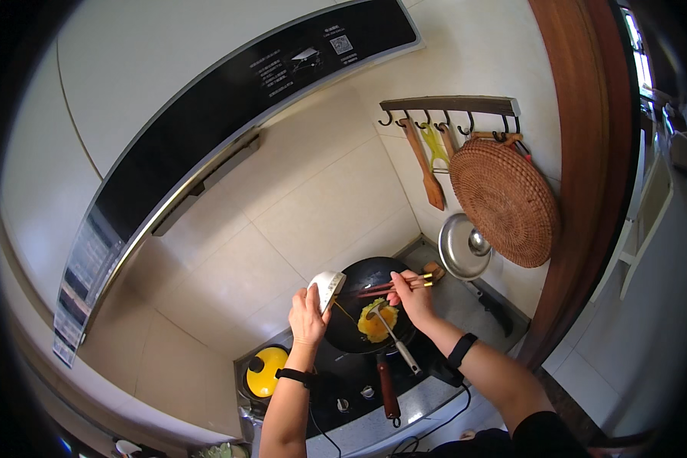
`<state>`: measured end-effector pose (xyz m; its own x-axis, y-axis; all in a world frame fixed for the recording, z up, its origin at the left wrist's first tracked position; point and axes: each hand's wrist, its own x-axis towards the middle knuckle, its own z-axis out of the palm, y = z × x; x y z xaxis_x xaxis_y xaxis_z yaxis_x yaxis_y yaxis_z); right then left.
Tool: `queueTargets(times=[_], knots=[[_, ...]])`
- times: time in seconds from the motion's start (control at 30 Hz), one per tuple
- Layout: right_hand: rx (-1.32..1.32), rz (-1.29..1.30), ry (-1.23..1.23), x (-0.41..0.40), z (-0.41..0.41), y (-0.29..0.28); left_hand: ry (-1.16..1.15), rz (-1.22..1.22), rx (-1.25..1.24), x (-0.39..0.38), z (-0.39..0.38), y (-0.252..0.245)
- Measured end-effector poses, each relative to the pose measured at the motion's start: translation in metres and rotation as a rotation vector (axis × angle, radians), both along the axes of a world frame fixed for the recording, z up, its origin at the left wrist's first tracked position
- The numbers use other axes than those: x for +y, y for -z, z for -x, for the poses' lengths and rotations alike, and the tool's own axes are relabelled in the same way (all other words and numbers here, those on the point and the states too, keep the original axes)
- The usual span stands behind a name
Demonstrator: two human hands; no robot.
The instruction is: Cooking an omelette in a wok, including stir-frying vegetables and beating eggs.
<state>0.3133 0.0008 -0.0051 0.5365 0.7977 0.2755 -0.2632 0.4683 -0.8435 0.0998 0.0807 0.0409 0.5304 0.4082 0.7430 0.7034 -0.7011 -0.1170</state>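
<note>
My left hand (309, 318) grips a white patterned bowl (327, 286), tipped over the left side of a black wok (340, 332). A thin yellow stream of what looks like beaten egg runs from its rim into the wok. My right hand (413, 297) holds a pair of reddish-brown chopsticks (378, 288) with gold-coloured ends above the wok's right side. Partly set yellow egg (372, 331) lies in the wok. A metal spatula (394, 338) rests with its head on the egg and its handle over the near rim. The wok's wooden handle (387, 386) points towards me.
A yellow-lidded pot (266, 372) stands left on the black cooktop (343, 383). On the right counter lies a black-handled knife (495, 312). A metal lid (464, 246), woven basket (504, 203) and wooden spatula (426, 172) hang on the wall. The range hood (206, 114) is overhead.
</note>
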Motion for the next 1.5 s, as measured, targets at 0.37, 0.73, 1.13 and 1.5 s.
queueTargets(times=[0.37,0.73,1.13,1.5], knots=[[-0.166,0.077,0.074,-0.001,0.002,0.023,0.007,0.014,0.015,-0.005,-0.003,0.007],[-0.521,0.073,0.102,-0.017,0.021,0.018,-0.075,0.066,-0.001,-0.009,-0.007,0.015],[-0.456,0.271,0.099,0.012,0.0,0.053,-0.303,0.686,-0.708,0.0,-0.009,0.073],[-0.305,0.043,0.082,-0.084,0.051,-0.006,0.062,1.234,-1.426,-0.097,0.076,0.074]])
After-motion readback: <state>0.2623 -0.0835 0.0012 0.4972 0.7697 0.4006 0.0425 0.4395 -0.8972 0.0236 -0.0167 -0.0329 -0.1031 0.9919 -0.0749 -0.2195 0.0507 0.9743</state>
